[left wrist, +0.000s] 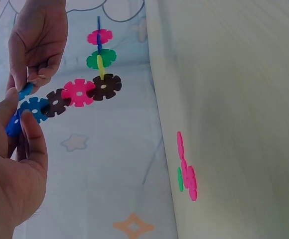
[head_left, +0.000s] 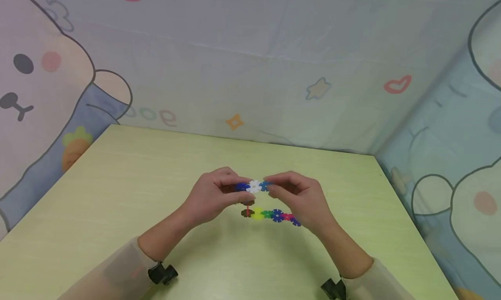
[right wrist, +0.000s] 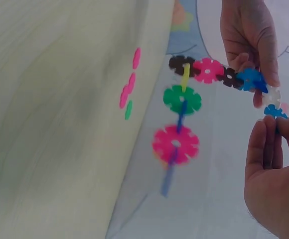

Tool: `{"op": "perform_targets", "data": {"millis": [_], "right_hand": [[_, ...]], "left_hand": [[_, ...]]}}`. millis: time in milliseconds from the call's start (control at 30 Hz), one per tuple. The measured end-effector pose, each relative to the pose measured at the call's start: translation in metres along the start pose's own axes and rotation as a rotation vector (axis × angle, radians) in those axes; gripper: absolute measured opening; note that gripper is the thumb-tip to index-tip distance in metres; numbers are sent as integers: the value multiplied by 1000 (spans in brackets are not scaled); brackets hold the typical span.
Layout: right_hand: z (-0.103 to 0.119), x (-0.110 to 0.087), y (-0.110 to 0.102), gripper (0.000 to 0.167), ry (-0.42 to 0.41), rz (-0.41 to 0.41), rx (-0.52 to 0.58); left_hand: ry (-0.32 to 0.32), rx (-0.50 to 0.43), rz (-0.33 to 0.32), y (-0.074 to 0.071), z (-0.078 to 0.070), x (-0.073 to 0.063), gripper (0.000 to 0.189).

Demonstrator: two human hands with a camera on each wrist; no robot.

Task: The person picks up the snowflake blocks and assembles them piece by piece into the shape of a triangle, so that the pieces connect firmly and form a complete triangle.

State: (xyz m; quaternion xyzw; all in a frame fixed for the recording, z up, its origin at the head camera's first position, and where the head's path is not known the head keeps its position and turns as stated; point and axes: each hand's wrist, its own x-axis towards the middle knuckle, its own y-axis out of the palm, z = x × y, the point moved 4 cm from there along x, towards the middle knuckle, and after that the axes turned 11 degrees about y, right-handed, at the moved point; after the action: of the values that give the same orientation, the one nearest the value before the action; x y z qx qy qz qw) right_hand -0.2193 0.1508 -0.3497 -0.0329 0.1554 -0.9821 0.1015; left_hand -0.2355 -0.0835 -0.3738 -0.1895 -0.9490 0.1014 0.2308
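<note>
Both hands hold a string of interlocking plastic snowflake discs above the table. Thumb and fingers of my left hand (head_left: 213, 195) pinch a dark blue disc (head_left: 242, 187) at its upper end. A white disc (head_left: 255, 186) joins it on the right. My right hand (head_left: 305, 193) pinches a light blue disc (head_left: 265, 186) against the white one's edge. From the left hand the chain continues through a blue disc (left wrist: 34, 110), a small dark disc (left wrist: 59, 102), a pink disc (left wrist: 78, 93) and a larger dark brown disc (right wrist: 183, 65). There it turns to a yellow disc (head_left: 258, 213), green disc (right wrist: 182, 99) and further coloured discs.
On the light wooden table (head_left: 117, 195), several loose pink discs (left wrist: 190, 179) and a green disc (left wrist: 180, 179) lie near an edge in the wrist views. A cartoon-printed cloth (head_left: 250, 65) hangs behind the table and at its sides.
</note>
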Motion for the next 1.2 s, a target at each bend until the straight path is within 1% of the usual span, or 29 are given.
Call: {"op": "perform_targets", "data": {"millis": [167,267,367,467,700,833,967,1067,1200], "right_hand": [[3,-1,0,18,-61,-4,-28],[3,-2,3,18,-74,-4,-27],[2,-2,5,18,-74,-6,-7],[2,-1,7,19,-65,-14,13],[0,2,9,20,-37,-37,11],[-2,4,11,20,-34,-35,11],[-1,6,12,19,-49,-39,-13],[1,8,13,19,-56,-43,-27],[5,10,15,19,-56,-35,-14]], "left_hand": [[-15,-45,23,-1,-2,1,26],[-36,-50,27,-1,-2,0,26],[-45,-35,25,-3,-1,1,25],[-38,-8,20,-4,-1,1,25],[-15,98,4,-6,-2,4,31],[-2,116,-8,-7,-2,5,30],[25,135,-35,-10,-2,4,30],[38,126,-50,-12,-1,3,30],[16,40,-53,-13,1,3,32]]}}
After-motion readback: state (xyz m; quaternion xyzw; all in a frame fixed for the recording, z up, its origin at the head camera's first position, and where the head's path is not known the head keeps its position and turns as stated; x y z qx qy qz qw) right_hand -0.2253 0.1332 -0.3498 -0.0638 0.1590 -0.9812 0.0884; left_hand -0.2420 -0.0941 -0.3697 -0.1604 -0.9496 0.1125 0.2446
